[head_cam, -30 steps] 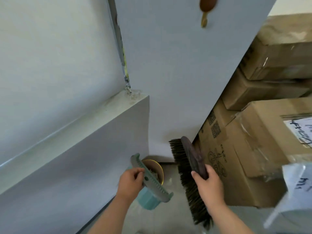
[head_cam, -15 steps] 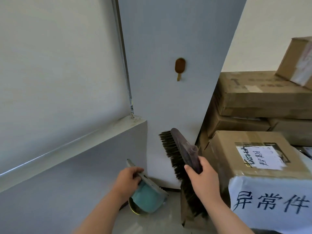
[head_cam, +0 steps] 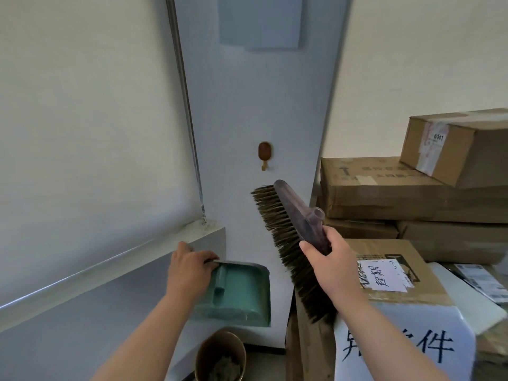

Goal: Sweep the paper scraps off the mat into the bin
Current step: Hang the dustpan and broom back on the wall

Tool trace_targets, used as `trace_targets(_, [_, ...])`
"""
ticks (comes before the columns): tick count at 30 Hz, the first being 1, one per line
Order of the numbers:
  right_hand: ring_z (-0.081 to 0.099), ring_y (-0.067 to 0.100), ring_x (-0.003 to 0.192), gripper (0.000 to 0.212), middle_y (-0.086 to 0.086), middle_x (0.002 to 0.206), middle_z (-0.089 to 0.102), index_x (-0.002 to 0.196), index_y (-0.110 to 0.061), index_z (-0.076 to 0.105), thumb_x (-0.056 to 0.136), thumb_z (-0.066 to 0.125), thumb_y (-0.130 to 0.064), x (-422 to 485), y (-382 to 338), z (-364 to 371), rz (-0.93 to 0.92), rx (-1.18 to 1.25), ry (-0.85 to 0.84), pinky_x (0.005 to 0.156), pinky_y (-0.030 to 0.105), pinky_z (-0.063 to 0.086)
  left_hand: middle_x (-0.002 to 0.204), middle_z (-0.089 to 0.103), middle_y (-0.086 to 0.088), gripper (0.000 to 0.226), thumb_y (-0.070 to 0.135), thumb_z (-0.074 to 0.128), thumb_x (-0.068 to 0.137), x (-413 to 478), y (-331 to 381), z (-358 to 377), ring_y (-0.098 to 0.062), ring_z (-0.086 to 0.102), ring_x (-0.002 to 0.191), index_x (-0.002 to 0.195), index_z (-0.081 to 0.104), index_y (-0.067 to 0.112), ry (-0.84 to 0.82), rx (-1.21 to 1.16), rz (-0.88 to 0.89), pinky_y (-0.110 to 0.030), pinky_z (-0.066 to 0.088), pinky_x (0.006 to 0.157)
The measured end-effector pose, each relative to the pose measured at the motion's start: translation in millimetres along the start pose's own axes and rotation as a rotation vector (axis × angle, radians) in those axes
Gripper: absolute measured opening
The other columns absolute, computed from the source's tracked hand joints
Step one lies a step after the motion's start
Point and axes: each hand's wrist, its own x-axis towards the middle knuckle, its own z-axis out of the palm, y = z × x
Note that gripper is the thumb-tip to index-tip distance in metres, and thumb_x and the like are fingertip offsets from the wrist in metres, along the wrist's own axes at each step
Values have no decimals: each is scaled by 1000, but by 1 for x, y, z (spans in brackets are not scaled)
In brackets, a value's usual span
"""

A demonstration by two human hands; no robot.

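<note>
My left hand (head_cam: 188, 266) grips the rim of a teal dustpan (head_cam: 239, 294), held up with its underside toward me, above a small round gold-rimmed bin (head_cam: 220, 356) on the floor. Greyish scraps lie inside the bin. My right hand (head_cam: 334, 264) holds a broom head (head_cam: 292, 243) with a dark plastic back and stiff brown bristles, raised at an angle to the right of the dustpan. The mat is out of view.
A pale wall with a ledge (head_cam: 115, 259) runs along the left. A grey door (head_cam: 261, 105) with a brown hook (head_cam: 264, 154) stands ahead. Stacked cardboard boxes (head_cam: 398, 188) and a labelled box (head_cam: 384, 276) crowd the right side.
The view has tilted up. My left hand has lifted the dustpan off the bin and turned it upright. My right hand has raised the broom head higher.
</note>
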Motion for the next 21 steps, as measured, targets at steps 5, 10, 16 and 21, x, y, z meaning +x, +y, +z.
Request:
trace_targets(5, [61,3,92,34,-10,103,67,119,-21,62,88,71,-33,36,-27,-17,-67,-9,47,71,13,44,115,60,5,23,44,58,99,41,22,-26,-27,47,117,110,77,37,54,93,136,-41,32,94])
trace_targets(10, [60,2,96,32,-14,105,66,118,-24,62,88,71,-31,68,-51,-25,-115,-21,64,81,24,50,109,70,12,25,45,52,102,95,41,-46,-19,54,113,107,75,37,39,64,267,-35,26,89])
trace_targets(16, [61,7,96,31,-12,104,67,117,-25,62,88,72,-29,98,-68,-30,-167,-49,124,74,20,45,100,74,10,9,36,63,96,155,59,-59,-19,61,102,98,72,34,-30,-73,356,-35,38,89])
trace_targets(21, [62,7,94,28,-12,102,68,114,-29,63,87,72,-27,119,-67,-37,-222,-53,146,79,31,52,93,74,4,4,28,71,91,191,82,-62,-21,64,92,88,69,31,-78,-204,365,-34,52,83])
